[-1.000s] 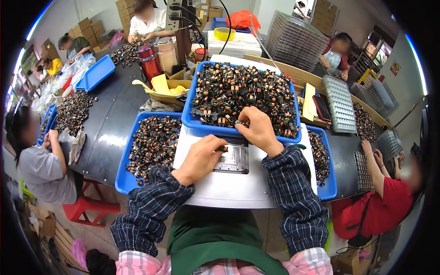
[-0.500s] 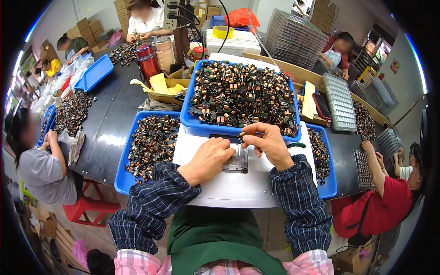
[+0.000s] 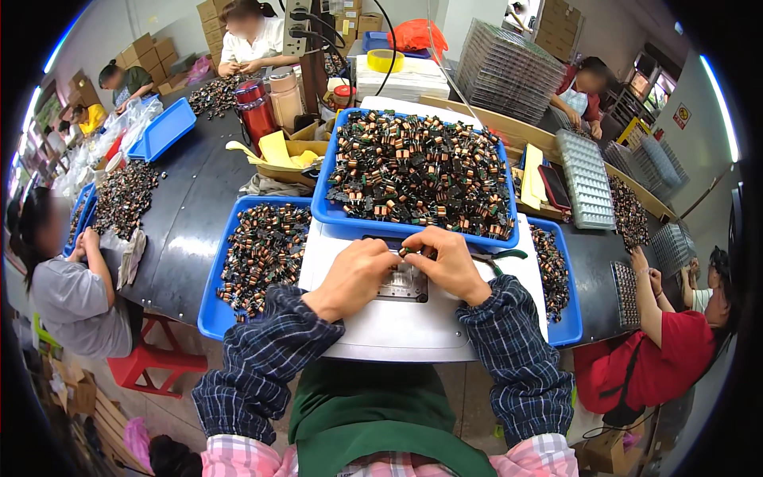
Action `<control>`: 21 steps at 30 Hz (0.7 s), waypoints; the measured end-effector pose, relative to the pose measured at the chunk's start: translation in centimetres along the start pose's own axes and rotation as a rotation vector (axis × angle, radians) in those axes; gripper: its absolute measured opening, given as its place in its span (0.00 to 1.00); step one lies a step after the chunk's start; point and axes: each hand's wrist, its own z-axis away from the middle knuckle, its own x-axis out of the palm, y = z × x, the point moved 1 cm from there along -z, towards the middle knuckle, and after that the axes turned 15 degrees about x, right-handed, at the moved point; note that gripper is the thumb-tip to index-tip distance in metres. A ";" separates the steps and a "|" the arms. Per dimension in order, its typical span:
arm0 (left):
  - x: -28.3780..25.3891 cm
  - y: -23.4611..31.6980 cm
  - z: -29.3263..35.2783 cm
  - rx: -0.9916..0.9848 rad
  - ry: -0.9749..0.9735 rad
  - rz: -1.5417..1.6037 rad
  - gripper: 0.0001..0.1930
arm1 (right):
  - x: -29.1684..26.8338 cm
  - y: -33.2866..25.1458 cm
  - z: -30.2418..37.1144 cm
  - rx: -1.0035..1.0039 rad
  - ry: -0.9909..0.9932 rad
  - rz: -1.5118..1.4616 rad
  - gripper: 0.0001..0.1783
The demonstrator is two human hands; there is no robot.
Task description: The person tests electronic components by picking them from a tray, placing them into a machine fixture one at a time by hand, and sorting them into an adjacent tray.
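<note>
Over a small metal fixture (image 3: 407, 286) on the white work surface, my two hands meet at the fingertips. My right hand (image 3: 450, 265) pinches a small coil component (image 3: 406, 252), dark with some green. Close against its left side are the bent, closed fingers of my left hand (image 3: 355, 276); whatever lies between them is hidden. Just beyond the hands, a large blue tray (image 3: 319, 205) holds a heap of copper-wound coil components (image 3: 421, 167). Pliers with a dark green handle (image 3: 509, 254) lie right of my right hand.
Blue trays of components stand at left (image 3: 208, 306) and right (image 3: 569, 330). A red flask (image 3: 256, 115), yellow cards (image 3: 278, 149) and a white cell tray (image 3: 586, 179) sit farther out. Co-workers sit around the dark table (image 3: 187, 207), one in red at right (image 3: 668, 350).
My right hand has moved left and slightly down, bringing the coil component to my left fingertips. The pliers beside it show more now. My left hand has barely shifted.
</note>
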 end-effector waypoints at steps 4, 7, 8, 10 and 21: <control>-2.8 -0.7 1.8 -0.170 0.274 -0.055 0.11 | 0.8 0.1 0.3 -0.157 -0.058 0.106 0.10; -4.3 -2.1 4.6 -0.358 0.432 -0.107 0.12 | 0.9 -0.4 0.5 -0.183 -0.051 0.186 0.09; -4.5 -2.6 5.4 -0.422 0.467 -0.087 0.12 | 1.1 -0.4 0.5 -0.184 -0.052 0.185 0.09; -4.6 -4.1 7.2 -0.488 0.463 -0.139 0.12 | 1.3 -0.8 0.4 -0.197 -0.075 0.195 0.09; -3.2 -4.7 -0.1 -0.199 0.330 -0.268 0.10 | 0.5 -0.4 0.0 -0.083 -0.102 -0.026 0.06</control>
